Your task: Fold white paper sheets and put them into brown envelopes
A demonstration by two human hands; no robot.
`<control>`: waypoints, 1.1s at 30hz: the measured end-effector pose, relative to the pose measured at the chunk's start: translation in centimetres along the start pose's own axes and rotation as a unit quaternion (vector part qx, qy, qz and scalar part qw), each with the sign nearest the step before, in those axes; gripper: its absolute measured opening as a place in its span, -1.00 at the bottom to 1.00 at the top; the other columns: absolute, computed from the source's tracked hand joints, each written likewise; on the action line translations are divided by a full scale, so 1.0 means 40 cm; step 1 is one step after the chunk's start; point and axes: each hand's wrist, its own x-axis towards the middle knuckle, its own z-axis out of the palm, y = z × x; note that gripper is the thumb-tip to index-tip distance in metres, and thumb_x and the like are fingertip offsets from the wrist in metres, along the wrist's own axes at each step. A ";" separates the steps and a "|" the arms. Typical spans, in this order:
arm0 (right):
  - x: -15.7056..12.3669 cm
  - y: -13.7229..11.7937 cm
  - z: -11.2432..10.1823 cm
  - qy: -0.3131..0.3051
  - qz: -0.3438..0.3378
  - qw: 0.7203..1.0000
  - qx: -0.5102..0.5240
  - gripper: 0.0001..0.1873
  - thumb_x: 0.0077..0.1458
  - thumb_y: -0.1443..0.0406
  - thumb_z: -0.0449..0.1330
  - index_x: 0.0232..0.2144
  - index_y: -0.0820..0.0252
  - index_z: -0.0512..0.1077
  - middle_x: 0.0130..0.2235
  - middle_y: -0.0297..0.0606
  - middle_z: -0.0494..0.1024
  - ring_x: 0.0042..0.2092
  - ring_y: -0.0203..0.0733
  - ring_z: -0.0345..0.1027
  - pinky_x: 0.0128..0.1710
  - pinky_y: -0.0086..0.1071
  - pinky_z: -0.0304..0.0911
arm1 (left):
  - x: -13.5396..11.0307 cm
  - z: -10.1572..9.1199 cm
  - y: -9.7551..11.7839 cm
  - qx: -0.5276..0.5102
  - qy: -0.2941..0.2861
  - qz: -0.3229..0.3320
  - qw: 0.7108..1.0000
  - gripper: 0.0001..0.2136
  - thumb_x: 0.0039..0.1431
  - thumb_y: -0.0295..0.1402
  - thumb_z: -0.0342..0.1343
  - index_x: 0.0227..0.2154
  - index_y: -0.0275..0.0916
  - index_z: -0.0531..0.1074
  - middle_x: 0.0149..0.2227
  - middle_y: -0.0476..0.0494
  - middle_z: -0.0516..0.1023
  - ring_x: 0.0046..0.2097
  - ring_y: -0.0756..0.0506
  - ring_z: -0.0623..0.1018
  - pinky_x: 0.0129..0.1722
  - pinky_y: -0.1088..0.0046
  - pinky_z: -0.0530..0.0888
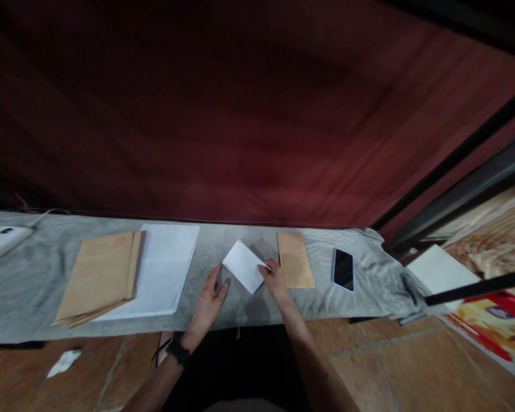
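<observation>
My right hand (276,278) pinches the right edge of a folded white paper (244,265) and holds it tilted just above the grey cloth (30,286). My left hand (209,302) rests on the cloth a little left of the paper, fingers stretched out and holding nothing; a black band is on that wrist. A single brown envelope (294,260) lies flat right beside my right hand.
A stack of brown envelopes (98,276) lies on the left, overlapping a pile of white sheets (163,269). A black phone (343,269) lies right of the single envelope. A white device (2,239) sits far left. Crumpled paper (63,362) lies on the tiled floor.
</observation>
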 end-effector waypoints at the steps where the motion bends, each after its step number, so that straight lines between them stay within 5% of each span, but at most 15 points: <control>1: -0.001 -0.010 0.000 0.005 0.001 1.000 0.007 -0.76 0.11 0.10 0.19 -0.41 0.14 0.47 -0.54 -0.42 0.43 -0.49 -0.26 0.29 -0.50 -0.44 0.15 | -0.002 0.006 0.010 -0.033 0.003 -0.019 0.999 -0.45 0.20 -0.19 0.11 0.25 -0.18 0.29 0.28 -0.27 0.37 0.29 -0.26 0.38 0.28 0.05 0.33; 6: -0.018 -0.045 0.010 0.015 0.005 0.999 0.039 -0.67 0.06 0.02 0.22 -0.49 0.13 0.38 -0.58 -0.46 0.34 -0.52 -0.28 0.21 -0.53 -0.43 0.09 | -0.015 0.040 0.071 -0.207 -0.007 -0.142 0.968 -0.38 0.09 -0.22 0.26 0.24 -0.11 0.29 0.30 -0.27 0.34 0.23 -0.26 0.44 0.25 0.08 0.36; 13: -0.058 -0.054 0.037 -0.002 0.010 0.995 0.103 -0.64 0.01 0.00 0.25 -0.51 0.09 0.29 -0.54 -0.47 0.30 -0.49 -0.30 0.17 -0.50 -0.44 0.12 | -0.005 0.027 0.174 -0.466 -0.044 -0.318 0.824 -0.51 0.17 -0.19 0.25 0.15 -0.15 0.37 0.09 -0.27 0.56 0.05 -0.19 0.58 0.01 0.23 0.53; 17: -0.075 -0.066 0.048 -0.013 0.016 0.993 0.115 -0.68 0.01 0.06 0.26 -0.53 0.07 0.25 -0.54 -0.48 0.27 -0.48 -0.29 0.15 -0.51 -0.46 0.10 | 0.010 0.011 0.215 -0.512 -0.048 -0.343 0.786 -0.63 0.19 -0.10 0.20 -0.02 -0.18 0.48 -0.10 -0.19 0.63 -0.14 -0.13 0.61 -0.18 0.32 0.56; 23: -0.098 -0.087 0.047 -0.048 0.000 0.998 0.038 -0.74 -0.01 0.14 0.27 -0.51 0.07 0.28 -0.52 -0.48 0.31 -0.47 -0.29 0.18 -0.48 -0.46 0.06 | 0.048 -0.018 0.237 -0.518 -0.006 -0.367 0.773 -0.66 0.20 -0.04 0.16 -0.14 -0.18 0.49 -0.31 -0.08 0.60 -0.30 -0.09 0.59 -0.32 0.37 0.53; 29: -0.118 -0.096 0.042 -0.085 -0.033 0.996 0.016 -0.75 0.04 0.11 0.25 -0.48 0.06 0.28 -0.49 -0.47 0.31 -0.43 -0.28 0.21 -0.41 -0.46 0.08 | 0.076 -0.040 0.225 -0.485 0.030 -0.395 0.780 -0.94 0.02 -0.45 0.19 -0.40 -0.25 0.47 -0.47 -0.03 0.56 -0.46 -0.03 0.54 -0.43 0.45 0.48; 33: -0.119 -0.095 0.037 -0.077 -0.002 0.992 0.101 -0.74 0.13 0.06 0.13 -0.47 0.04 0.25 -0.51 -0.48 0.20 -0.46 -0.27 0.12 -0.45 -0.44 0.05 | 0.077 -0.039 0.210 -0.479 0.053 -0.354 0.801 -0.84 -0.19 -0.60 0.17 -0.46 -0.29 0.47 -0.50 -0.02 0.58 -0.48 -0.02 0.53 -0.43 0.49 0.46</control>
